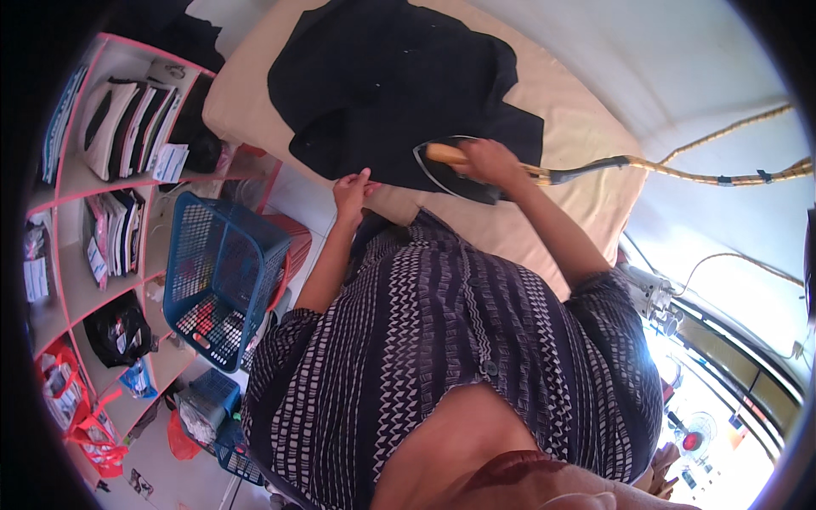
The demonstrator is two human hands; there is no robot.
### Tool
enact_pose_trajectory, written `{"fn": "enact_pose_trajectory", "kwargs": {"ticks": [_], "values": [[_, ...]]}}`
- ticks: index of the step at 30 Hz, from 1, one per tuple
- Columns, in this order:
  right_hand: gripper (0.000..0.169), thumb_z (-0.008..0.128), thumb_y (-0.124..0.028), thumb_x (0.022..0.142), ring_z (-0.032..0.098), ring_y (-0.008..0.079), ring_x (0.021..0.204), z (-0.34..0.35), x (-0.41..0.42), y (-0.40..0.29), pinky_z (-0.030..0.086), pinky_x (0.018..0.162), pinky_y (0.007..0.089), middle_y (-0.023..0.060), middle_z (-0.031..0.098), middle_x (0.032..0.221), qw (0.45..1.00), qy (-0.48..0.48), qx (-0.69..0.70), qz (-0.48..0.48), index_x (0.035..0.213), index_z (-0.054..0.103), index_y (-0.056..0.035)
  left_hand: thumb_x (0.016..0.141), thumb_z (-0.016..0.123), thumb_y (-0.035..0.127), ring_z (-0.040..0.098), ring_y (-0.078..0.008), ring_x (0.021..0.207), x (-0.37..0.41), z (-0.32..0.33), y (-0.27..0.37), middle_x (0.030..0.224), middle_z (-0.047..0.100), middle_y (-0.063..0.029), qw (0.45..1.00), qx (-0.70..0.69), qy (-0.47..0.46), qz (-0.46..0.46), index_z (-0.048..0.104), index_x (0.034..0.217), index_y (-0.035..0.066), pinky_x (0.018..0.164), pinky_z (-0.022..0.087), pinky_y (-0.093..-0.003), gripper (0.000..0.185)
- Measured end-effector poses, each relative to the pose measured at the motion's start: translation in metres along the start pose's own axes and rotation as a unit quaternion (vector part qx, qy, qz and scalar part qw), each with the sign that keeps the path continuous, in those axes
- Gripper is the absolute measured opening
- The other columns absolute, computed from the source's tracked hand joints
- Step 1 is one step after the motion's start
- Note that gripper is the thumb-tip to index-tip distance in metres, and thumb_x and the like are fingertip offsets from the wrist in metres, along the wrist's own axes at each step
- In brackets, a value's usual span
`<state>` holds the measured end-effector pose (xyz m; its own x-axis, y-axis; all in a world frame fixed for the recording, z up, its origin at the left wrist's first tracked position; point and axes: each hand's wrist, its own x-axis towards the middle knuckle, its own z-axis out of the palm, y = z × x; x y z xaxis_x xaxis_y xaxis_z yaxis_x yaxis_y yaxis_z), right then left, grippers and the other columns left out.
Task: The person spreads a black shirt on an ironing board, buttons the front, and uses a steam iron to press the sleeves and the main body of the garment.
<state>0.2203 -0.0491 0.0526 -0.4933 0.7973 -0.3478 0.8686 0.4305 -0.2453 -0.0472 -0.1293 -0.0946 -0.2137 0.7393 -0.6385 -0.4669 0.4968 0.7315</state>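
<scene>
Black fabric (408, 83) lies spread over a cloth-covered ironing table (580, 115), with a few light specks on it. My right hand (491, 164) is wrapped around the wooden handle (444, 153) of a clothes iron (438, 177), whose soleplate rests on the fabric near its front edge. The iron's tip faces left. At that same front edge, left of the iron, my left hand (352, 193) pinches the fabric between thumb and fingers. Part of the iron is hidden behind my right hand.
A thick cord (593, 169) runs from the iron to the right wall. A blue plastic basket (223, 280) stands left of me, beside pink-edged shelves (105, 236) holding folded fabrics and bags. Behind me on the right are a sewing machine (647, 293) and a fan (693, 440).
</scene>
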Motion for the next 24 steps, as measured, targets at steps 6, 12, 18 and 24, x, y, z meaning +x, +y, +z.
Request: {"fn": "enact_pose_trajectory", "kwargs": {"ticks": [6, 12, 18, 24], "values": [[0.036, 0.060, -0.038, 0.080, 0.064, 0.0342, 0.081, 0.002, 0.016, -0.017, 0.051, 0.074, 0.0429, 0.0177, 0.065, 0.085, 0.993, 0.054, 0.043, 0.096, 0.089, 0.063, -0.0037, 0.078, 0.048, -0.008, 0.061, -0.0285, 0.096, 0.000, -0.019, 0.006, 0.101, 0.056, -0.0180, 0.992, -0.066, -0.095, -0.051, 0.024, 0.127, -0.012, 0.080, 0.050, -0.0296, 0.055], [0.038, 0.061, -0.038, 0.080, 0.062, 0.0370, 0.086, -0.002, -0.024, 0.051, 0.050, 0.076, 0.0447, 0.0209, 0.064, 0.089, 0.946, 0.114, 0.079, 0.292, 0.093, 0.064, -0.0028, 0.082, 0.052, -0.006, 0.059, -0.0306, 0.097, 0.014, -0.022, -0.008, 0.093, 0.058, -0.0118, 0.972, -0.159, -0.117, -0.130, 0.049, 0.110, -0.001, 0.089, 0.048, -0.0376, 0.028], [0.039, 0.059, -0.040, 0.081, 0.061, 0.0384, 0.085, -0.006, -0.040, 0.123, 0.049, 0.076, 0.0456, 0.0231, 0.063, 0.086, 0.911, 0.176, 0.073, 0.365, 0.088, 0.064, -0.0017, 0.085, 0.060, 0.008, 0.060, -0.0229, 0.093, 0.012, 0.012, -0.008, 0.097, 0.062, -0.0075, 0.934, -0.175, -0.229, -0.209, 0.056, 0.099, 0.007, 0.087, 0.049, -0.0374, 0.015], [0.038, 0.059, -0.039, 0.081, 0.061, 0.0390, 0.087, 0.007, -0.058, 0.089, 0.049, 0.077, 0.0459, 0.0223, 0.063, 0.091, 0.943, 0.113, 0.071, 0.306, 0.094, 0.062, -0.0037, 0.087, 0.059, 0.014, 0.061, -0.0201, 0.090, 0.012, 0.017, -0.013, 0.097, 0.063, -0.0067, 0.961, -0.120, -0.150, -0.198, 0.058, 0.098, 0.008, 0.083, 0.051, -0.0318, 0.013]]}}
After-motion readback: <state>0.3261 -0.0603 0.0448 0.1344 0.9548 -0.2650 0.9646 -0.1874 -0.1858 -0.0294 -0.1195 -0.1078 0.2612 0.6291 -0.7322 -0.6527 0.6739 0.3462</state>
